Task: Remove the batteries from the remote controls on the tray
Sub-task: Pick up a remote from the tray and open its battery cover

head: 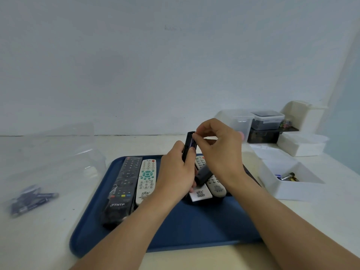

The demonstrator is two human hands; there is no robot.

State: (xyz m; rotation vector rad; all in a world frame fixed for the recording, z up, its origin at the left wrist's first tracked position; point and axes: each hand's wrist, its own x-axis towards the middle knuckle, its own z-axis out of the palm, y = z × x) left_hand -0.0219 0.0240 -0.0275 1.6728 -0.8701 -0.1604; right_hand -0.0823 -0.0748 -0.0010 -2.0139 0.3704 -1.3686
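My left hand (176,170) grips a black remote (188,142) held upright above the blue tray (194,230), its battery bay facing right. A dark battery (193,142) shows in the bay, and my right hand (217,145) pinches at its top end with thumb and forefinger. A black cover piece (203,175) sits under my right hand, whether held or resting I cannot tell. On the tray lie a black remote in plastic wrap (124,184), a white remote (146,181), a grey remote (215,185) and a white remote (200,194) partly hidden by my hands.
A white box (303,189) to the right of the tray holds several batteries (287,176). Clear lidded containers (266,119) and white boxes stand at the back right. A clear plastic bag with dark batteries (31,199) lies at the left on the table.
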